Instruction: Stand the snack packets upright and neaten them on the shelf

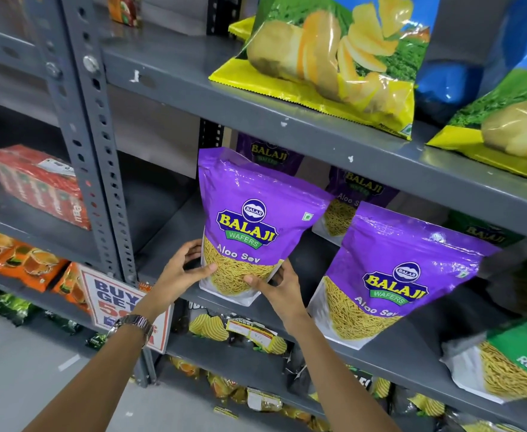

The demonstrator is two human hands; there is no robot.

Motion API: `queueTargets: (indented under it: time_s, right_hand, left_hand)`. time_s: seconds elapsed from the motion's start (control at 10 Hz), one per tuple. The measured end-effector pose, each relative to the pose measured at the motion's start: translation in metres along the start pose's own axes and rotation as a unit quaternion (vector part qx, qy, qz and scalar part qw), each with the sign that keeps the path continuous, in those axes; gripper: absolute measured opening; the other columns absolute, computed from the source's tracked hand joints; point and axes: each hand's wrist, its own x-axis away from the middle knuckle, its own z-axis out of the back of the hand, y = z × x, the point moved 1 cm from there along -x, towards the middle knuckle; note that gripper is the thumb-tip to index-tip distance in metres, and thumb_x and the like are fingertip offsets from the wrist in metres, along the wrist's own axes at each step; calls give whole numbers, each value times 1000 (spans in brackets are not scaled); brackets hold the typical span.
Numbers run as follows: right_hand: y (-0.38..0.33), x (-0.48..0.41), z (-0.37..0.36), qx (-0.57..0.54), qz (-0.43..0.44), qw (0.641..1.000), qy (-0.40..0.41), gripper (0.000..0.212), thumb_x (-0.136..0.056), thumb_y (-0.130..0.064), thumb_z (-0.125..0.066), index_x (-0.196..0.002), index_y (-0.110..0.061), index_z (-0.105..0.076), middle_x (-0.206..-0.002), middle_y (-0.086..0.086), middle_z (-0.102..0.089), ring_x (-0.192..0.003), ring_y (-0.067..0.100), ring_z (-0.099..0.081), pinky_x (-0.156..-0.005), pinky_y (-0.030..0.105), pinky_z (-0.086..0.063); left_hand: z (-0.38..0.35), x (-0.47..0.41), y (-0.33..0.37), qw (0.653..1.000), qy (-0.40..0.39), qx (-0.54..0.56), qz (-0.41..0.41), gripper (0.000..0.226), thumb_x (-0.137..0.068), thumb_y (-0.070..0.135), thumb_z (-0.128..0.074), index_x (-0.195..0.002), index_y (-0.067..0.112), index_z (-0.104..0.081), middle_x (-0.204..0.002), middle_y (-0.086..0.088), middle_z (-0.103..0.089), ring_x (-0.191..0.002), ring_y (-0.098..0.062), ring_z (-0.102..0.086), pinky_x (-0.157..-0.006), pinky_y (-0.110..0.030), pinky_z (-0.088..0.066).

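A purple Aloo Sev packet [249, 213] stands upright at the front edge of the grey middle shelf [396, 350]. My left hand [181, 272] grips its lower left corner and my right hand [277, 285] grips its lower right corner. A second purple Aloo Sev packet [393, 275] stands upright just to the right, apart from my hands. Two more purple packets [358, 194] stand behind them, partly hidden. A green Ratlami packet [511, 363] leans at the far right of the same shelf.
Chip bags [334, 60] lie flat on the shelf above. A red box pack [38, 185] sits on the left bay, orange packets [28, 263] below it. A "Buy Get" sign [122, 304] hangs on the slotted upright [100, 151]. Lower shelves hold several packets.
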Motion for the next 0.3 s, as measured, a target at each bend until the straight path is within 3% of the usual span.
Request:
queueTargets:
  time_s: [0.1, 0.2, 0.3]
  right_hand:
    - [-3, 5, -1, 0, 0, 1000, -6, 63, -66, -19, -86, -117, -27, -51, -114, -5, -67, -108, 13, -64, -87, 32, -57]
    - [-16, 15, -3, -45, -15, 999, 9, 69, -67, -13, -85, -122, -25, -45, -121, -1, -63, -115, 17, -60, -89, 29, -55]
    - [-29, 47, -2, -85, 26, 994, 70, 63, -72, -12, -80, -123, -27, -45, -127, -7, -57, -122, 12, -53, -89, 16, -49]
  left_hand:
    - [0, 1, -2, 1000, -5, -11, -9, 73, -58, 55, -80, -121, 37, -48, -125, 8, -57, -120, -7, -50, -103, -36, -42]
    - [-4, 9, 9, 997, 64, 37, -26, 80, -68, 34, -79, -136, 28, -37, -137, -1, -47, -131, -18, -42, -98, -30, -41]
    - [-16, 34, 32, 958, 224, 78, -161, 50, -82, 21, -68, -125, 37, -46, -134, 2, -50, -130, -17, -44, -102, -34, -40]
